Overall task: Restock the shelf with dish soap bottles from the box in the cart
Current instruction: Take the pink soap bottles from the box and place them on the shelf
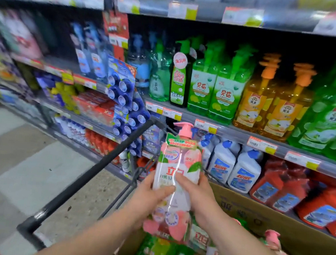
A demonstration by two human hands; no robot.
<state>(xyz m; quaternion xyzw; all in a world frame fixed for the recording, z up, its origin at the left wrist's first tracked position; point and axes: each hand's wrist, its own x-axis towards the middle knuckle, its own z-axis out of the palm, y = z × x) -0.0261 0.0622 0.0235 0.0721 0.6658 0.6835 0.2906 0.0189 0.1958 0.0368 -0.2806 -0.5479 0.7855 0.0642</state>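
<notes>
Two hands grip one pink pump bottle of dish soap (177, 176), lifted above the cardboard box (261, 219) in the cart. The left hand (151, 194) wraps its lower left side with the thumb laid across the front label; the right hand (195, 193) clasps the right side, fingers curled onto the film wrapping. Both are closed on the bottle, neither spread.

The bottle stands nearly upright, its long axis vertical with a slight lean, pump head (185, 127) up and the spout turned left, label facing the camera.

Just below it in the box lie more pink bottles (273, 240) and green refill packs (157, 254) (their count is hard to tell through the blur).

My guess at the risks: the glossy wrap could slide in the palms if either hand lets go early, dropping the bottle back onto the stock below. Beyond the bottle, the cart's black rail (95, 173) sits to its left and the shelf edge with price tags (205, 125) right behind the pump; lifting carelessly could knock the pump against that edge or topple the green pump bottles (213, 90) standing above it.
</notes>
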